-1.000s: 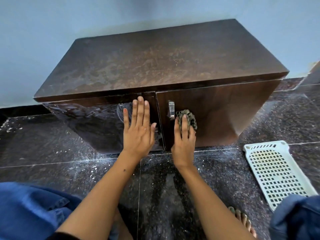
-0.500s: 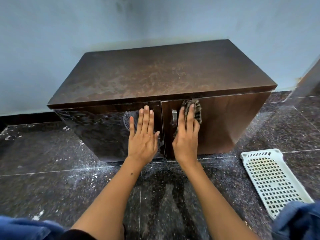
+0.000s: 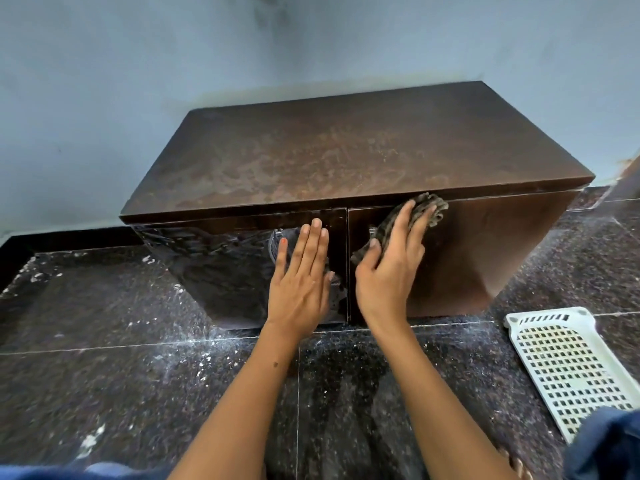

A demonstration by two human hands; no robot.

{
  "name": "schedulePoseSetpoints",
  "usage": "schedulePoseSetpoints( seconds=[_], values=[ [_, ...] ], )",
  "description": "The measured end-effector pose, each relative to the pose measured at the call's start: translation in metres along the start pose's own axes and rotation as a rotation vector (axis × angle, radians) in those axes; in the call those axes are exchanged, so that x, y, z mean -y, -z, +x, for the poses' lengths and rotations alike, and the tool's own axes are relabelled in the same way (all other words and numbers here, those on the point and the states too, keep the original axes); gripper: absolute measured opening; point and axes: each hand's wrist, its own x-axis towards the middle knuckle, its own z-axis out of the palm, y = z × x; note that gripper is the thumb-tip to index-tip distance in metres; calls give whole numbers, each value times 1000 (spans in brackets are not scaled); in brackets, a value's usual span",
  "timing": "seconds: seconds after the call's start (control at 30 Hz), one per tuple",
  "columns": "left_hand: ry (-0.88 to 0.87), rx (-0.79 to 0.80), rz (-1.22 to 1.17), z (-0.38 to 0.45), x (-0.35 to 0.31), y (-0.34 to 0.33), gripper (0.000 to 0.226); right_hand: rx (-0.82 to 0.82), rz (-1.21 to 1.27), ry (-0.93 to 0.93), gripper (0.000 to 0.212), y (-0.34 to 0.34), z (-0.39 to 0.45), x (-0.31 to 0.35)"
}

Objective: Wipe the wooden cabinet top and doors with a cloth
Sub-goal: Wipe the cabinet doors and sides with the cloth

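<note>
While the left hand (image 3: 300,289) stays flat on the glossy left door, the right hand (image 3: 391,268), its grip pressing a crumpled mottled grey cloth (image 3: 424,209), has swept up the dark wooden cabinet's (image 3: 346,161) right door to its top edge, leaving the streaky top probably still to wipe.

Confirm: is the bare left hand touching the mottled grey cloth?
Apart. The head view shows the left hand flat on the left door, dark door showing between it and the cloth.
</note>
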Motion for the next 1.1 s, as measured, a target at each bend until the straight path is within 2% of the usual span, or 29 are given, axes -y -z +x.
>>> schedulePoseSetpoints(
  seconds=[0.13, 0.2, 0.3, 0.37, 0.57, 0.63, 0.7, 0.77, 0.97, 1.1],
  values=[
    [-38, -23, 58, -4, 16, -2, 61, -47, -110, 67, 68, -9, -6, 5],
    [-26, -21, 78, -8, 19, -2, 61, -51, -208, 167, 67, -18, -13, 4],
    [-22, -7, 103, -11, 25, -1, 61, 40, -329, 397, 59, -34, -25, 2],
    [-17, 2, 124, -12, 28, -1, 63, 111, -370, 477, 56, -43, -32, -4],
    [35, 6, 131, -15, 30, -5, 61, 170, -226, 468, 55, -56, -45, -40],
    [58, -12, 122, -17, 30, -6, 60, 232, -247, 437, 69, -59, -57, -56],
    [90, -32, 107, -20, 31, -7, 61, 363, -301, 360, 90, -57, -70, -67],
    [131, -47, 96, -23, 33, -8, 62, 427, -347, 303, 100, -57, -78, -72],
    [244, -71, 60, -20, 34, -10, 65, 348, -272, 285, 87, -69, -73, -58],
    [257, -91, 46, -20, 33, -12, 66, 458, -360, 264, 103, -63, -78, -72]
  ],
)
